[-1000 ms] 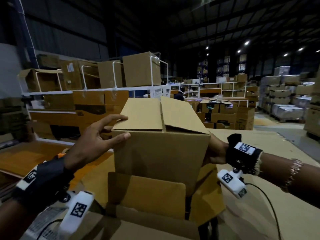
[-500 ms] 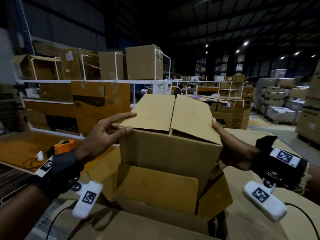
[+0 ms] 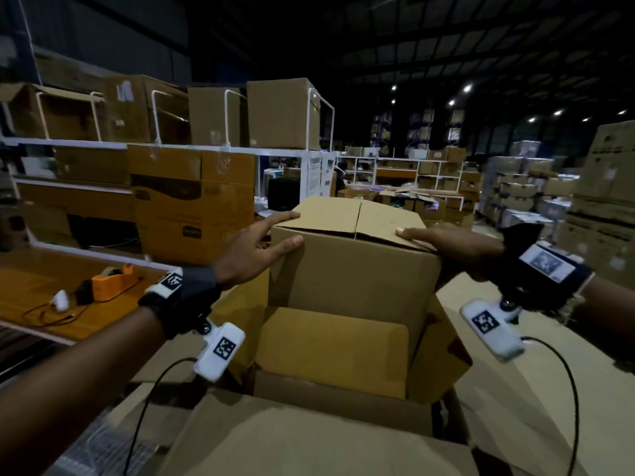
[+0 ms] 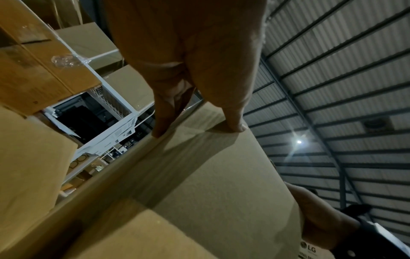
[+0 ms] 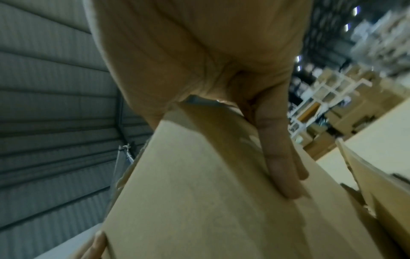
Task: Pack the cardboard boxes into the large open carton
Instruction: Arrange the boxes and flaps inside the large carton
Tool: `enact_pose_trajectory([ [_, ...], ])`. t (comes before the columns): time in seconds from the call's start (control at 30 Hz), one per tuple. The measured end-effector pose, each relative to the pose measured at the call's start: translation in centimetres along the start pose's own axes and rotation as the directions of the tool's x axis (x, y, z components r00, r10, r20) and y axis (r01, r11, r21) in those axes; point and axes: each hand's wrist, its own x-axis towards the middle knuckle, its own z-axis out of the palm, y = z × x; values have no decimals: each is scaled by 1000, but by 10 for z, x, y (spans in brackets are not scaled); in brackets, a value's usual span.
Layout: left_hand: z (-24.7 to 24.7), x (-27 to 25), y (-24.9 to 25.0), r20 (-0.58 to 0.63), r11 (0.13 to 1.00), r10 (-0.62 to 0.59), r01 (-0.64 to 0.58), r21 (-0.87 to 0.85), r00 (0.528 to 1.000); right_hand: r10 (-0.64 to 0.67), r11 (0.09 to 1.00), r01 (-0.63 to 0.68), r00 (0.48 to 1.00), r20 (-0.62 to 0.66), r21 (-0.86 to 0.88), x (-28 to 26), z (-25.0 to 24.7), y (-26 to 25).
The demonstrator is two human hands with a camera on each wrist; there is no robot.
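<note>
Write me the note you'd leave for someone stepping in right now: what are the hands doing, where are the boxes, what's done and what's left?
Left hand: grips the top left corner of the cardboard box, fingers on top, thumb on the front.
Right hand: holds the top right edge, thumb lying along it.
The box is partly lowered between the raised flaps of the large open carton.
Done: box lined up over the opening.
Left: probably ease it down until it seats, then let go. Whether other boxes are already inside cannot be seen.
</note>
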Motion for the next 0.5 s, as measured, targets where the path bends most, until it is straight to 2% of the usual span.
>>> enact_pose_trajectory([
  [0.07, -1, 1, -6, 8, 1000, 16, -16, -5, 1000, -3, 999, 0, 998, -70, -52, 1, 4, -7],
  [0.17, -1, -3, -14, 18, 998, 46, -45, -52, 999, -74, 979, 42, 985, -157, -199, -4, 19, -10],
  [0.37, 6, -39, -45, 88, 983, 62, -45, -179, 994, -116, 859, 20, 981, -157, -511, -25, 62, -1],
  [0.5, 6, -45, -51, 96, 992, 92, -83, -94, 991, -94, 814, -22, 981, -168, -581, -22, 63, -6],
])
